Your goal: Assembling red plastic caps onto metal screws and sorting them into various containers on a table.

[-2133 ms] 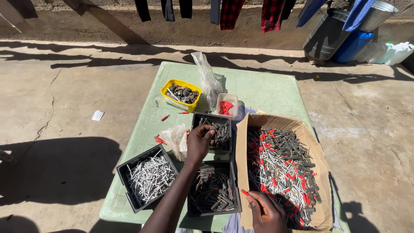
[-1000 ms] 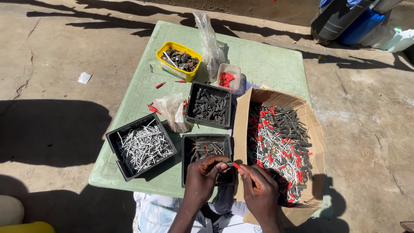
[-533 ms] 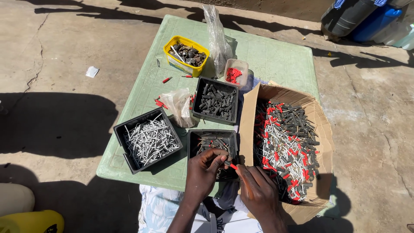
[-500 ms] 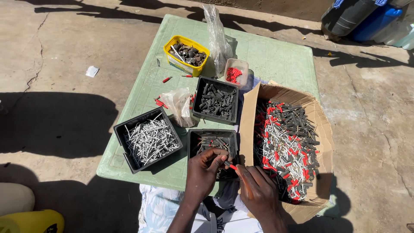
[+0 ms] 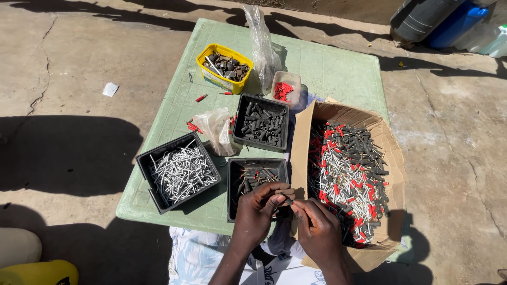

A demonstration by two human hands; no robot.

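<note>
My left hand (image 5: 260, 210) and my right hand (image 5: 317, 229) meet over the near edge of the green table (image 5: 327, 68), fingertips pinched together on a small dark piece (image 5: 287, 199). Under them is a black tray (image 5: 255, 179) of dark assembled pieces. Right of my hands lies an open cardboard box (image 5: 391, 158) full of grey, white and red-tipped pieces. A black tray of silver pins (image 5: 179, 171) stands to the left. Another black tray of dark sleeves (image 5: 262, 122) stands further back.
A yellow tub (image 5: 224, 66) of dark parts, a small clear tub of red caps (image 5: 283, 88) and clear plastic bags (image 5: 216, 129) sit on the table. Blue and dark barrels (image 5: 438, 21) stand at the back right. A yellow object (image 5: 37, 272) is at the bottom left.
My left hand came back from the far black tray and joined my right hand at the near edge. The view has tilted down and closer to the table.
</note>
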